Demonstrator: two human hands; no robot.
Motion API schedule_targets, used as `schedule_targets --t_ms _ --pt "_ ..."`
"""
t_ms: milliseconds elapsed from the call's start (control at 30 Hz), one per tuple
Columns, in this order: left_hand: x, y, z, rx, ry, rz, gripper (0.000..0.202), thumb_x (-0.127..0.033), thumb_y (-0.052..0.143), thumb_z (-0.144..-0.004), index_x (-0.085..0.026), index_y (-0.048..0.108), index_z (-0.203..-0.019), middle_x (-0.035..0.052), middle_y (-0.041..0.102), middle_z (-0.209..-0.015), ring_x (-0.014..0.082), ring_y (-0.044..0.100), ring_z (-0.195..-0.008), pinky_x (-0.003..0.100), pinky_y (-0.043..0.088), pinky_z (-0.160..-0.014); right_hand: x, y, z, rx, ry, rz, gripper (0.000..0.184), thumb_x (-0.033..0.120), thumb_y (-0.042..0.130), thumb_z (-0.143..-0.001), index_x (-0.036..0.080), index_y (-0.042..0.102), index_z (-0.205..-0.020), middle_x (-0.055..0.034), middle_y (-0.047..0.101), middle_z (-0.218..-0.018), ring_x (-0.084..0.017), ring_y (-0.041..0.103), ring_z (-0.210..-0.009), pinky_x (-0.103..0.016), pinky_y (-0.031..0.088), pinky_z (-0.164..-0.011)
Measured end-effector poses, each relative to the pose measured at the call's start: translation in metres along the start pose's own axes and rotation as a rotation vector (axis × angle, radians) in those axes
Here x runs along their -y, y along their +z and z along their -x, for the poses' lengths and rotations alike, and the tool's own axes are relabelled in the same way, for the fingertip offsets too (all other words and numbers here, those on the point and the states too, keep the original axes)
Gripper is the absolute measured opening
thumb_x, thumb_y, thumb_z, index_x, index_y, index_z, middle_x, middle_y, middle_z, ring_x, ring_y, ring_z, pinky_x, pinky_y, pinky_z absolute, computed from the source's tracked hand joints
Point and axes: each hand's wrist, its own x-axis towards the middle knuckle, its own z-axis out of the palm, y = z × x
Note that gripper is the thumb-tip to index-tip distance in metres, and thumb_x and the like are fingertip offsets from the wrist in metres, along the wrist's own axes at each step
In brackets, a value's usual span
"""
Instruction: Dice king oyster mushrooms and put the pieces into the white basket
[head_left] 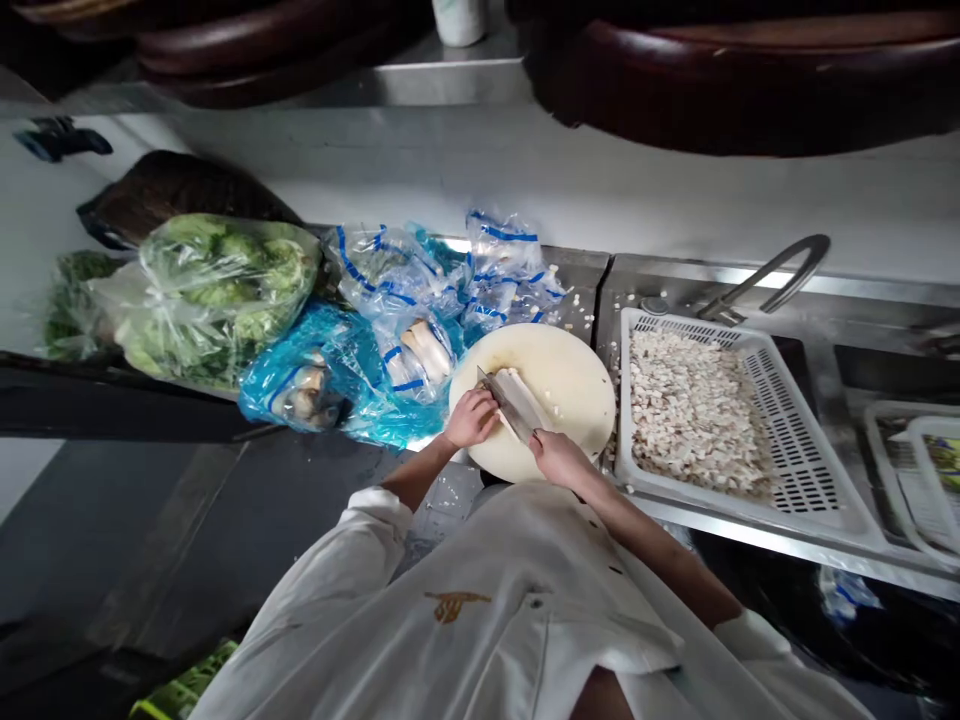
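A round cream-coloured cutting board [585,430] lies on the counter in front of me. My right hand [559,456] is closed around the handle of a cleaver [517,408], whose broad blade slants up and left across the board. Whitish mushroom pieces [514,384] lie along the blade, on both sides of it. My left hand [474,418] is at the left of the blade with its fingers bent down on a pale mushroom, partly hidden by the hand. A few small white bits are scattered on the board.
To the right, a white perforated basket [806,465] holds many chopped pale pieces [694,415], below a curved faucet [795,275]. At left are bagged mushrooms [427,352], a blue plastic bag [337,340] and bagged leafy greens [225,290]. A shelf [450,85] runs overhead.
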Motion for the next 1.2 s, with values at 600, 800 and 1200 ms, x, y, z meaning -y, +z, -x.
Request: schedule_targets --t_ms 600,800,1200 --pt "-0.001 -0.012 -0.110 0.675 0.410 -0.200 0.078 -0.019 0.084 -0.060 -0.016 0.064 -0.136 0.0225 0.050 -0.159 0.0408 0.039 -0.155 0.064 0.024 -0.130 -0.114 0.021 0.030 -0.175 0.134 -0.114 0.038 0.039 0.033 -0.115 0.019 0.066 -0.115 -0.0132 0.079 -0.106 -0.024 0.074 -0.098 -0.029 0.037 -0.073" --pt "-0.012 -0.024 -0.088 0.670 0.325 -0.329 0.053 -0.024 0.076 -0.078 -0.017 0.067 -0.130 0.0198 0.048 -0.161 0.0383 0.037 -0.156 0.054 0.031 -0.128 -0.116 0.018 0.029 -0.156 0.071 -0.149 0.038 0.040 0.036 -0.115 0.018 0.066 -0.118 -0.0138 0.079 -0.102 -0.024 0.074 -0.098 -0.029 0.036 -0.072" --pt "-0.014 -0.068 -0.061 0.672 -0.593 0.216 0.046 -0.044 0.078 -0.073 -0.021 0.070 -0.112 0.0032 0.072 -0.102 0.0252 0.068 -0.095 0.030 0.051 -0.078 -0.112 0.009 0.017 -0.063 0.005 -0.144 0.038 0.037 0.036 -0.115 0.018 0.068 -0.111 -0.0145 0.079 -0.108 -0.024 0.073 -0.099 -0.030 0.035 -0.072"
